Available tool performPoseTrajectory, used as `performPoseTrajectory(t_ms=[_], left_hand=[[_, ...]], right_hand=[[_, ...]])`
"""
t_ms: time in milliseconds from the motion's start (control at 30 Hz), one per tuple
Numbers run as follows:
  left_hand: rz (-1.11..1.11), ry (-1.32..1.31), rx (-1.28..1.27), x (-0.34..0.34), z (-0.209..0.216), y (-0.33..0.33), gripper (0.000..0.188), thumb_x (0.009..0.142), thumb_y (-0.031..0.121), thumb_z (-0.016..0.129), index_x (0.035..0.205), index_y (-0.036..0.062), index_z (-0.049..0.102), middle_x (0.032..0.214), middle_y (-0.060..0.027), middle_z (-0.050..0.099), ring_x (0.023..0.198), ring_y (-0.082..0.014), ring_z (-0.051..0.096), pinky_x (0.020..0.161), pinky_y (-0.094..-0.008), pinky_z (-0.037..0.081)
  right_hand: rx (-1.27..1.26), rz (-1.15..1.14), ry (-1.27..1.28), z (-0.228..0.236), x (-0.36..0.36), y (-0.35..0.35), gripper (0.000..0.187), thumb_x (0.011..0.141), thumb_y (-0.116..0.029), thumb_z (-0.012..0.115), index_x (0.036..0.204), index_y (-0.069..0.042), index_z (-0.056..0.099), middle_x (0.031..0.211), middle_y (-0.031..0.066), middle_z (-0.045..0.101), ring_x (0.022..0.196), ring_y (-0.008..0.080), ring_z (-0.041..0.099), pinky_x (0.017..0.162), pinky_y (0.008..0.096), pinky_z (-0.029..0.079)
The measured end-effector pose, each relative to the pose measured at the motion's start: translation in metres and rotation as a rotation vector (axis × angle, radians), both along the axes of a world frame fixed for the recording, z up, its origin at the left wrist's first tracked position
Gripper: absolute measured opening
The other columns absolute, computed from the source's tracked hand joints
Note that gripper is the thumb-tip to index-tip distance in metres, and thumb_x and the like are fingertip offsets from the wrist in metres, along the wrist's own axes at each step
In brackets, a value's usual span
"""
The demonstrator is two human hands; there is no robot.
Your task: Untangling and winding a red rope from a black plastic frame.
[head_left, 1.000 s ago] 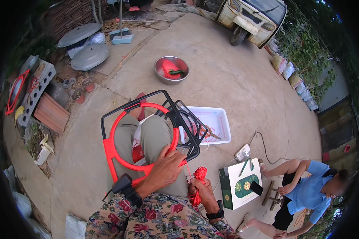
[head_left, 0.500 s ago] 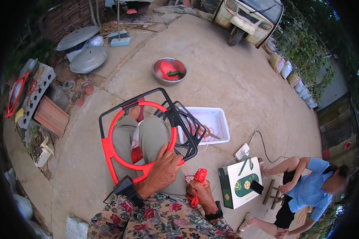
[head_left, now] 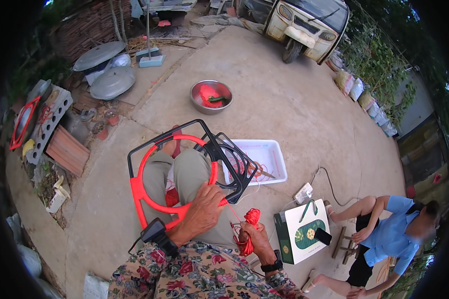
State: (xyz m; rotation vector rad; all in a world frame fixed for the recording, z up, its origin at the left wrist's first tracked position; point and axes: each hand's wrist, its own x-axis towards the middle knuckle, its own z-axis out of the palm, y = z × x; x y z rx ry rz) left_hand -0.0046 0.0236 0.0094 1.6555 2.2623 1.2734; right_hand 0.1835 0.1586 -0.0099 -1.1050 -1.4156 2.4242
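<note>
On my lap rests a black frame (head_left: 167,130) with a ring in it, much of which is covered in red (head_left: 139,197). My left hand (head_left: 202,210) is closed around the ring's lower right part, where the red covering ends. From there a thin red cord (head_left: 234,213) runs taut to a bundle of red cord (head_left: 252,217). My right hand (head_left: 255,238) grips that bundle just right of my knees. More black frames (head_left: 242,172) stand beside the red one, partly over a white plastic tray (head_left: 282,162) that holds loose red cord and scissors (head_left: 261,171).
A metal basin (head_left: 211,108) with red material stands ahead. To my right are a white-and-green gift bag (head_left: 288,249) with a phone (head_left: 323,236) on it, a power strip (head_left: 303,193) and a seated person (head_left: 389,239). Clay tiles (head_left: 67,149) lie left; a three-wheeled vehicle (head_left: 307,30) is parked far off.
My right hand has moved slightly right with the cord bundle. My left hand keeps its grip on the frame. The whole view has shifted a little.
</note>
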Motion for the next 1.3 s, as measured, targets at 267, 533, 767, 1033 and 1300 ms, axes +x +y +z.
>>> performPoseTrajectory(t_ms=[267,533,767,1033,1300], left_hand=[[0.0,-0.105,0.018,0.002,0.0,0.0,0.051,0.08,0.009,0.069,0.128,-0.0002,0.052,0.116,-0.0191,0.057,0.114,-0.0371,0.053,0.115,-0.0545,0.028],[0.03,0.007,0.0,0.005,0.0,0.005,0.043,0.079,0.009,0.07,0.12,0.0003,0.06,0.097,-0.0113,0.063,0.099,-0.0293,0.06,0.11,-0.0511,0.032],[0.049,0.012,0.008,0.007,-0.007,0.009,0.04,0.08,0.009,0.072,0.116,-0.0003,0.062,0.096,-0.0116,0.064,0.098,-0.0292,0.06,0.11,-0.052,0.032],[0.058,0.021,-0.01,0.006,-0.007,0.009,0.037,0.081,0.007,0.072,0.115,-0.0007,0.062,0.093,-0.0116,0.064,0.095,-0.0293,0.061,0.111,-0.0528,0.031],[0.054,0.086,-0.018,0.008,0.007,0.011,0.046,0.078,0.005,0.07,0.122,0.0018,0.06,0.117,-0.0149,0.058,0.114,-0.0313,0.054,0.113,-0.0533,0.03]], right_hand=[[-0.079,0.001,0.003,-0.032,0.001,0.028,0.022,0.096,-0.017,0.064,0.078,-0.011,0.054,0.059,-0.0029,0.049,0.048,0.0078,0.045,0.046,0.0254,0.037],[-0.125,0.031,0.022,-0.03,0.008,0.02,0.024,0.098,-0.017,0.063,0.077,-0.011,0.051,0.059,-0.002,0.047,0.048,0.0093,0.043,0.046,0.0268,0.037],[-0.147,0.002,-0.01,-0.035,0.009,0.015,0.026,0.098,-0.016,0.062,0.075,-0.011,0.051,0.058,-0.0025,0.047,0.049,0.0096,0.043,0.046,0.0271,0.036],[-0.211,0.117,0.08,-0.033,0.008,0.008,0.018,0.093,-0.014,0.068,0.08,-0.01,0.056,0.059,-0.0042,0.049,0.048,0.0082,0.043,0.047,0.0262,0.035],[-0.117,0.078,-0.05,-0.028,0.007,0.027,0.026,0.096,-0.014,0.064,0.074,-0.011,0.05,0.058,-0.003,0.045,0.047,0.0093,0.04,0.046,0.0272,0.034]])
